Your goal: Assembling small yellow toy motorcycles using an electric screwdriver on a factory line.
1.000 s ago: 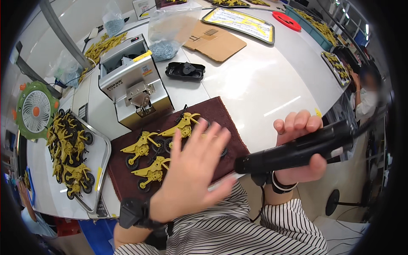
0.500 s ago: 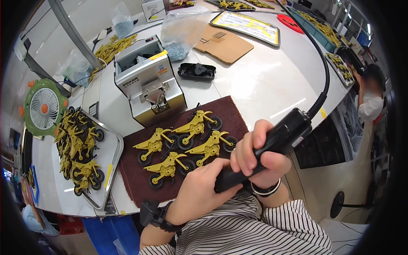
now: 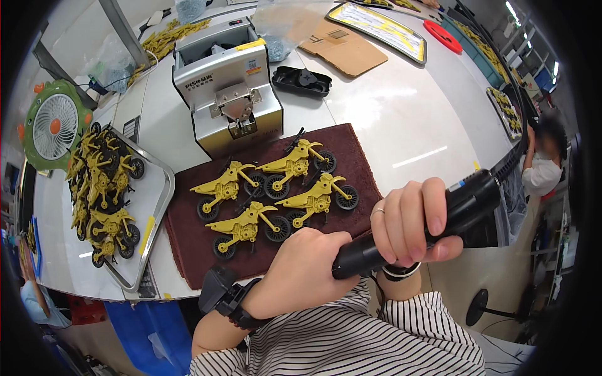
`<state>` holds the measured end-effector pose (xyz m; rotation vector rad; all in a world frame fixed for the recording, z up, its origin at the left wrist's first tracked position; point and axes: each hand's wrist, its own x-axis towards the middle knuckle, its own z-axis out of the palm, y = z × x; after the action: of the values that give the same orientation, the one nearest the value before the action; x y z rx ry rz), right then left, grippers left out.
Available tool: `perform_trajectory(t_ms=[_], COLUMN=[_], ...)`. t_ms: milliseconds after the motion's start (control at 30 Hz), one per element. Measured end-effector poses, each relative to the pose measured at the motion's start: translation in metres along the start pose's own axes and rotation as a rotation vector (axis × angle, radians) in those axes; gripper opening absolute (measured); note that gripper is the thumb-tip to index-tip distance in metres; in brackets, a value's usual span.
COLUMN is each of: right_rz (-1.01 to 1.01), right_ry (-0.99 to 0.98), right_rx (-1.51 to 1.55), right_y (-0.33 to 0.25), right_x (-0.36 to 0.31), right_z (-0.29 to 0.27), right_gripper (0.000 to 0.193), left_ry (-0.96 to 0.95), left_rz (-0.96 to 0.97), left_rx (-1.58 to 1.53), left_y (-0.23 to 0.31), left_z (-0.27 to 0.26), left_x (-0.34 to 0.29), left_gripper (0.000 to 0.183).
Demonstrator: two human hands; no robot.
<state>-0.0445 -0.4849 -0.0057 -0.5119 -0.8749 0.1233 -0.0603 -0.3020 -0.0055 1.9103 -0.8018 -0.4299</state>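
Note:
A black corded electric screwdriver point(image 3: 471, 202) lies slantwise across my body at the front of the table. My right hand point(image 3: 409, 220) is wrapped around its middle. At its lower left end my left hand point(image 3: 306, 266) is closed, its thumb against the barrel; the fingertips are hidden underneath. Just beyond my hands, several yellow toy motorcycles point(image 3: 241, 227) with black wheels lie on their sides on a dark red mat point(image 3: 188, 250). The nearest of them is close to my left knuckles.
Behind the mat stands a boxy metal screw feeder point(image 3: 229, 84). On the left, a metal tray point(image 3: 166, 188) carries a heap of more toy motorcycles, beside a green fan point(image 3: 56, 125). Farther back are a black dish point(image 3: 301, 81), cardboard point(image 3: 345, 50) and a red ring point(image 3: 443, 36). A person point(image 3: 544, 163) sits at right.
My right hand has shifted its grip, and the screwdriver has swung to the right and lies flatter. My left hand stays at its lower end. The view has also shifted slightly.

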Motion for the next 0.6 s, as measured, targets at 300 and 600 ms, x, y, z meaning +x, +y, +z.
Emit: perform_trajectory(t_ms=[300,600], right_rz=[0.019,-0.094], right_ry=[-0.065,-0.120], right_rx=[-0.109,-0.006], right_y=[-0.008,-0.006], right_x=[0.004,-0.012], right_z=[0.010,0.014], right_gripper=[0.026,0.025], left_ry=[-0.074,-0.127], left_rz=[0.092,0.116], left_rx=[-0.155,-0.246], left_y=[-0.008,-0.007], left_z=[0.006,0.018], left_x=[0.004,0.004], left_gripper=[0.015,0.017])
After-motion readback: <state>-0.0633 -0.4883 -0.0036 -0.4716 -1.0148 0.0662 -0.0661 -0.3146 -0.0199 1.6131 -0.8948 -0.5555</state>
